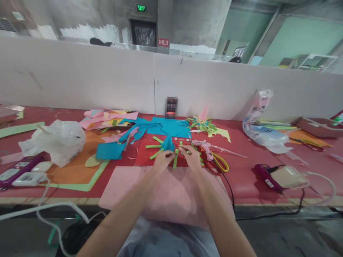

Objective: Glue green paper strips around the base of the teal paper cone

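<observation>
- The blue paper cone (168,143) sits on a red sheet (142,162) on the worktop (242,180), in front of the person; it is the landmark for every place below.
- Done, as far as shows: the cone is shaped, and light green strips (154,146) fan out from around its foot, several on its left and one pointing toward the person.
- The left hand (161,159) is just on the near side of the cone, thumb and forefinger curled toward each other beside the near strip; whether they pinch it cannot be told.
- The right hand (192,156) is close to the cone's right, fingers bent inward near a strip's end; their grip cannot be told either.
- Beyond the cone to the right stands a pink-coned piece (203,119) whose green strips look interlaced around its base. Held against that, the blue one seems only partly made.
- Left undone, by that judgement: the strips at the blue cone lie spread, with no interlacing visible. Whether they are all fixed down is hidden by the hands.
- Right of the cone lie a pink glue gun (207,151) and yellow-handled scissors (222,163); beyond it, a cut blue sheet (171,126).
</observation>
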